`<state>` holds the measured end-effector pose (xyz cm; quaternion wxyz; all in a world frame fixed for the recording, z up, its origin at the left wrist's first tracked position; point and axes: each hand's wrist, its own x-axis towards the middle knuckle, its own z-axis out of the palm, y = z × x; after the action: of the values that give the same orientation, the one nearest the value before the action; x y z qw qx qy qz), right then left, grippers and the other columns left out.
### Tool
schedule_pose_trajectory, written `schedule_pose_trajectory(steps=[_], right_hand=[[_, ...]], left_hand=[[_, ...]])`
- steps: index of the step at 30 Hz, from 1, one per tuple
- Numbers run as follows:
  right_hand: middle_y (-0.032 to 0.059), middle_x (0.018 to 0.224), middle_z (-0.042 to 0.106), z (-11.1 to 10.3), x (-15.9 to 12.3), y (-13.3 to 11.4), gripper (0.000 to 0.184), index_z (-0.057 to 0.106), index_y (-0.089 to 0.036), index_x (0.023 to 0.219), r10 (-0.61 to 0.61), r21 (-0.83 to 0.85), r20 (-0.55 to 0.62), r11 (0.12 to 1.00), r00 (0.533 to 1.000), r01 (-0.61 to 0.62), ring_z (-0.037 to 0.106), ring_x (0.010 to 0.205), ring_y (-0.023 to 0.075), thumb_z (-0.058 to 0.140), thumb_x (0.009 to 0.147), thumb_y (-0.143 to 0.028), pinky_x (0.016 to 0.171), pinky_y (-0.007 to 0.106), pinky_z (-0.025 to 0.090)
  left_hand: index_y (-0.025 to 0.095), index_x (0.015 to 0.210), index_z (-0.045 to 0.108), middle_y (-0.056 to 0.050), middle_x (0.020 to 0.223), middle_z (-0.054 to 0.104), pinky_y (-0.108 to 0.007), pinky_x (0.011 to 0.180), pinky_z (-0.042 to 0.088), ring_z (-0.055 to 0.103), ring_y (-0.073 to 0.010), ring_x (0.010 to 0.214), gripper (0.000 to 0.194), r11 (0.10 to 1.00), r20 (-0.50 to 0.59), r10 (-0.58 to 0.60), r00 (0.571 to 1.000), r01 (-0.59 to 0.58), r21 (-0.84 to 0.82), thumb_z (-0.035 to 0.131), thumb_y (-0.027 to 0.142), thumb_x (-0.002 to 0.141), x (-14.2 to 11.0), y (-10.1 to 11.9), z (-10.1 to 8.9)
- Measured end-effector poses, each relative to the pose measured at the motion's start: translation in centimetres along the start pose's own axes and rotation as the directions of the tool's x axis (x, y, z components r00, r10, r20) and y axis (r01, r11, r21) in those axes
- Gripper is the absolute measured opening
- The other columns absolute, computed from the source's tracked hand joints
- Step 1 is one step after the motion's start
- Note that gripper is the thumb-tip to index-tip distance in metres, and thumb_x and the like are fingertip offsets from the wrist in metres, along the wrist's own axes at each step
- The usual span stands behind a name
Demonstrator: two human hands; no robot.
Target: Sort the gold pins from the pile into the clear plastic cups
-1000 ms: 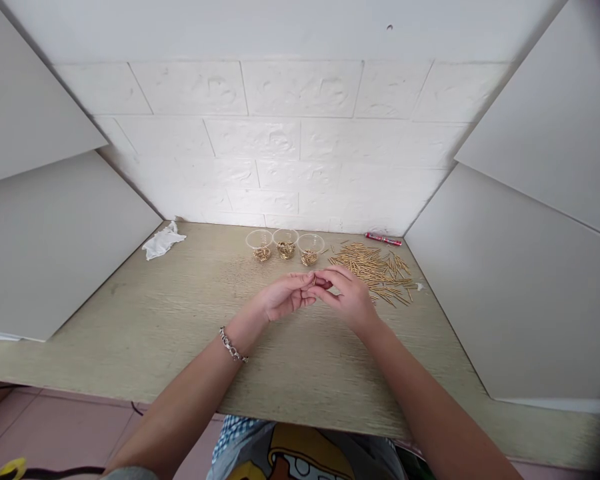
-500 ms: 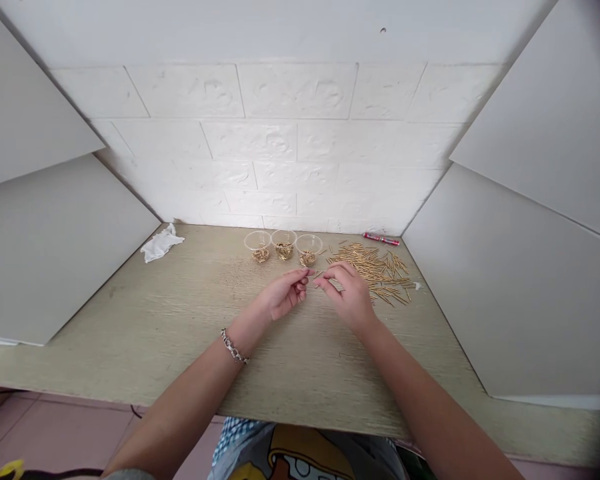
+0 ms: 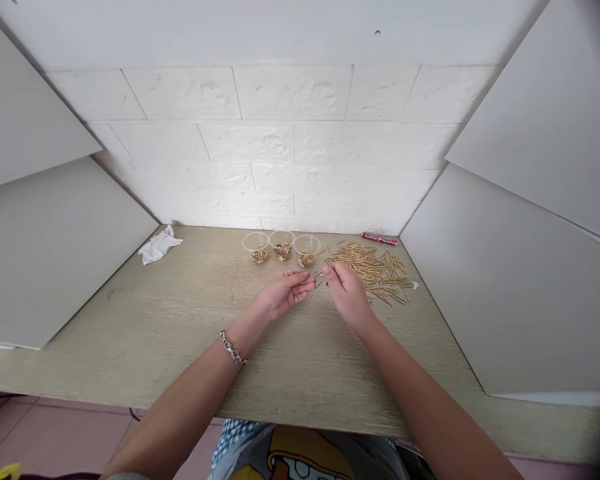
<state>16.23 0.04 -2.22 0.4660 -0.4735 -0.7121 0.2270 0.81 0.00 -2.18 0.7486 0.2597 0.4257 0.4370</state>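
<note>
My left hand (image 3: 285, 293) lies palm up on the wooden table (image 3: 180, 313), fingers stretched out and loosely apart, nothing visible in it. My right hand (image 3: 347, 290) hovers just to its right with its fingertips pinched on a thin gold pin (image 3: 321, 281). A heap of the same gold pins (image 3: 375, 267) is spread on the table just right of that hand. Three clear plastic cups (image 3: 282, 245) holding gold bits stand in a row behind both hands.
A crumpled white cloth (image 3: 157, 245) lies at the back left. A red pen-like thing (image 3: 379, 239) rests against the white brick wall. White panels (image 3: 55, 247) close in the table on both sides. A silver bracelet (image 3: 231, 347) is on my left wrist.
My hands, joined at the fingertips a second ago, have come apart. The left hand has opened palm up; the right has drawn toward the pin heap with a pin.
</note>
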Motion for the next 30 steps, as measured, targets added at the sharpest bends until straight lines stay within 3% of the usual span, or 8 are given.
schedule_pose_trajectory(steps=[3,6,11,17,22,30], right_hand=[[-0.0024,0.053,0.034,-0.28,-0.08,-0.17,0.041,0.031,-0.018,0.054,0.033,0.023,0.002,0.999,0.999,-0.033,0.035,0.053,0.0111,0.037,0.087,-0.042,0.053,0.025,0.026],[-0.0031,0.049,0.028,-0.4,-0.15,-0.3,0.046,0.025,-0.018,0.052,0.069,0.039,0.027,0.997,0.997,-0.07,0.03,0.05,0.0104,0.037,0.086,-0.047,0.05,0.025,0.023],[-0.0025,0.05,0.033,-0.13,-0.05,-0.15,0.044,0.028,-0.019,0.053,0.108,0.025,0.089,0.994,0.99,-0.111,0.033,0.051,0.0112,0.035,0.085,-0.047,0.051,0.025,0.025],[-0.0009,0.058,0.042,0.05,-0.13,-0.01,0.037,0.034,-0.02,0.063,0.195,0.078,0.042,0.977,0.98,-0.198,0.041,0.057,0.0138,0.027,0.088,-0.046,0.057,0.027,0.031],[-0.0013,0.061,0.044,0.05,-0.05,0.17,0.029,0.041,-0.02,0.075,0.194,0.143,0.006,0.971,0.981,-0.193,0.043,0.061,0.0146,0.031,0.087,-0.045,0.06,0.028,0.034],[-0.0023,0.049,0.036,-0.27,-0.12,-0.27,0.048,0.032,-0.019,0.053,0.21,0.105,0.103,0.97,0.972,-0.22,0.036,0.05,0.0113,0.032,0.083,-0.056,0.051,0.026,0.026]], left_hand=[[0.013,0.075,0.054,-0.004,0.067,0.062,-0.016,0.048,0.042,0.058,-0.0086,0.056,0.013,0.998,-0.015,0.02,1.0,-0.019,0.064,0.057,0.025,0.078,-0.08,0.0,0.12],[0.015,0.063,0.045,0.0,0.052,0.052,-0.017,0.038,0.03,0.045,-0.0064,0.04,0.028,0.976,-0.02,0.066,0.998,-0.061,0.207,0.053,0.038,0.078,-0.3,-0.05,0.35],[0.017,0.056,0.032,0.005,0.045,0.033,-0.019,0.038,0.022,0.028,-0.0044,0.036,0.036,0.941,0.018,0.093,0.996,-0.093,0.326,0.047,0.041,0.078,-0.49,-0.19,0.61],[0.015,0.067,0.043,0.004,0.056,0.036,-0.016,0.043,0.027,0.033,-0.0041,0.044,0.024,0.978,0.094,0.049,0.994,-0.067,0.195,0.052,0.035,0.077,-0.27,-0.49,0.55],[0.012,0.072,0.05,0.003,0.063,0.043,-0.015,0.046,0.035,0.037,-0.0021,0.047,0.023,0.998,0.12,0.033,0.992,-0.039,0.052,0.064,0.03,0.072,-0.26,-0.53,0.38],[0.009,0.076,0.058,-0.001,0.069,0.055,-0.013,0.053,0.044,0.05,-0.0026,0.055,0.004,0.998,0.111,-0.024,0.994,0.031,-0.059,0.062,0.011,0.074,-0.31,-0.07,0.28]])
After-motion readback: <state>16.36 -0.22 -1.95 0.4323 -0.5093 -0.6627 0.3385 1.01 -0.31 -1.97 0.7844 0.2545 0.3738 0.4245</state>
